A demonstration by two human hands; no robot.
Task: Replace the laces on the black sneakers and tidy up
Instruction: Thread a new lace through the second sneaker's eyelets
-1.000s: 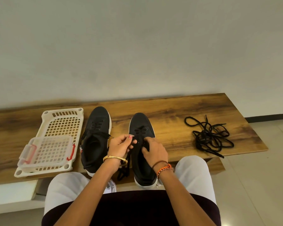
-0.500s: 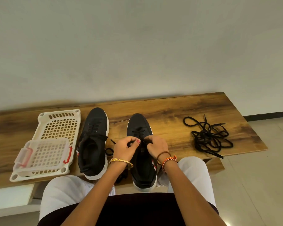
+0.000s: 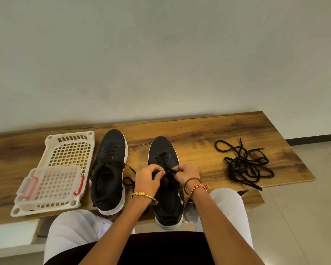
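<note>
Right sneaker (image 3: 163, 155): on bench (image 3: 199, 134), heel toward person for lacing.
Left hand (image 3: 147, 177), right hand (image 3: 186, 174): each pinches its lace (image 3: 167, 170) end.
Loose laces (image 3: 245, 165): set aside right.

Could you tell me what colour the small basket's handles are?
Red, on the small basket; clearest in the head view.

Wooden bench (image 3: 199, 131) against plain wall (image 3: 161, 54), tiled floor (image 3: 304, 217).
</note>
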